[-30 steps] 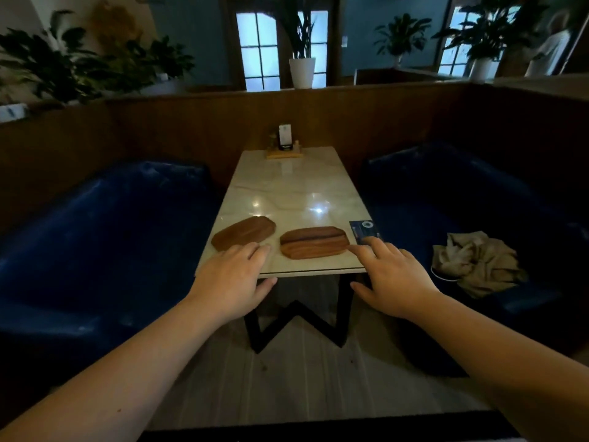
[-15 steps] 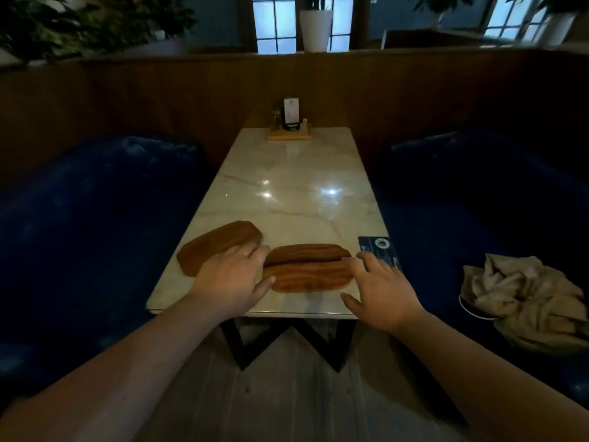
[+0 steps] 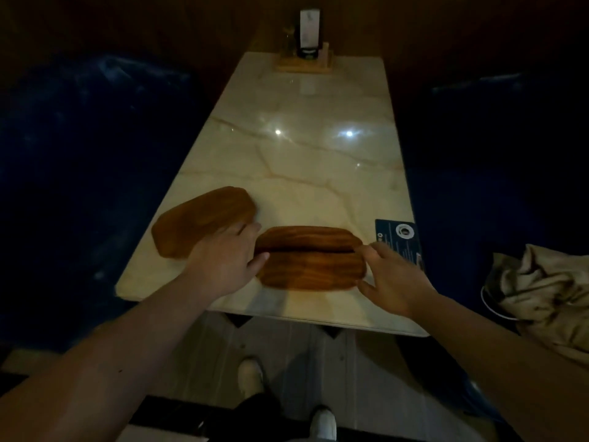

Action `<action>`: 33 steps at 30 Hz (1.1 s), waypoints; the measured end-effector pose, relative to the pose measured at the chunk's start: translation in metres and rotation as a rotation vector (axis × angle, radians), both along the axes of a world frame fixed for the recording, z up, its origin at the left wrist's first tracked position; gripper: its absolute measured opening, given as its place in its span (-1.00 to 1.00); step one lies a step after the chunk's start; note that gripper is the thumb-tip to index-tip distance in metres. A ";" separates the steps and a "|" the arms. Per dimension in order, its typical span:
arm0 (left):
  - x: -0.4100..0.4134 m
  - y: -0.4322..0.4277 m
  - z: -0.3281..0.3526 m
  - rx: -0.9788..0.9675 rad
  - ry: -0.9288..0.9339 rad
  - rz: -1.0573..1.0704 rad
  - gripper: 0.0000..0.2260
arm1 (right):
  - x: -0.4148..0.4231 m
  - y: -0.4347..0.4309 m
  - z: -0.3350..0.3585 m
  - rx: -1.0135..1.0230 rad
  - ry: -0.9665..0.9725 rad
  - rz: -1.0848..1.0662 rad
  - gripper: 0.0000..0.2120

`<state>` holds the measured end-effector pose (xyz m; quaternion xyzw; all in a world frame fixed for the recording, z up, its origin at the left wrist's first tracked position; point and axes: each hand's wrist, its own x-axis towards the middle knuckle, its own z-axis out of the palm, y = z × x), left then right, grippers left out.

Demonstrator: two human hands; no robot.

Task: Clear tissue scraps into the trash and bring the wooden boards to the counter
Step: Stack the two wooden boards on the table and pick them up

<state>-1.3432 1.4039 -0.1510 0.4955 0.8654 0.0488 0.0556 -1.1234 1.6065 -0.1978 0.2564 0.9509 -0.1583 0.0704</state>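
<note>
Two oblong wooden boards lie flat on the near end of the marble table (image 3: 306, 148). The left board (image 3: 204, 218) sits slanted near the table's left edge. The right board (image 3: 310, 260) lies crosswise, with a dark groove along its middle. My left hand (image 3: 228, 261) rests with spread fingers over the gap between the boards, touching the left end of the right board and the near corner of the left one. My right hand (image 3: 392, 277) touches the right board's right end, fingers apart. Neither hand has lifted a board. No tissue scraps are visible.
A dark blue card (image 3: 400, 239) lies by the table's right edge. A wooden holder with a white card (image 3: 307, 55) stands at the far end. Blue benches flank the table; crumpled beige cloth (image 3: 541, 288) lies on the right bench. My shoes (image 3: 251, 376) show below.
The view has dropped and come closer to the table. Both hands have slid forward from the table's near edge onto the ends of the right board.
</note>
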 end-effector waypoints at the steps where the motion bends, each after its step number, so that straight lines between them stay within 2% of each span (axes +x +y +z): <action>1: -0.006 0.004 -0.007 0.010 -0.030 0.008 -0.47 | 0.001 0.002 -0.009 -0.042 -0.011 -0.018 -0.44; 6: -0.038 0.032 -0.043 -0.008 -0.147 0.023 -0.47 | 0.002 0.013 -0.041 -0.206 -0.015 -0.254 -0.44; 10: -0.066 0.047 -0.069 -0.023 -0.193 -0.017 -0.47 | -0.009 0.018 -0.057 -0.352 0.054 -0.484 -0.41; 14: -0.104 0.054 -0.095 -0.023 -0.340 -0.041 -0.51 | -0.026 0.017 -0.074 -0.408 0.120 -0.690 -0.39; 21: -0.141 0.061 -0.134 -0.048 -0.474 0.008 -0.59 | -0.054 0.020 -0.097 -0.532 0.187 -0.942 -0.37; 25: -0.135 0.066 -0.148 -0.052 -0.688 0.134 -0.71 | -0.066 0.028 -0.104 -0.518 0.187 -0.986 -0.36; 30: -0.131 0.072 -0.169 -0.067 -0.881 0.262 -0.70 | -0.079 0.048 -0.107 -0.545 0.077 -0.954 -0.45; 33: -0.127 0.072 -0.177 0.029 -1.019 0.506 -0.68 | -0.084 0.051 -0.112 -0.656 0.124 -0.997 -0.54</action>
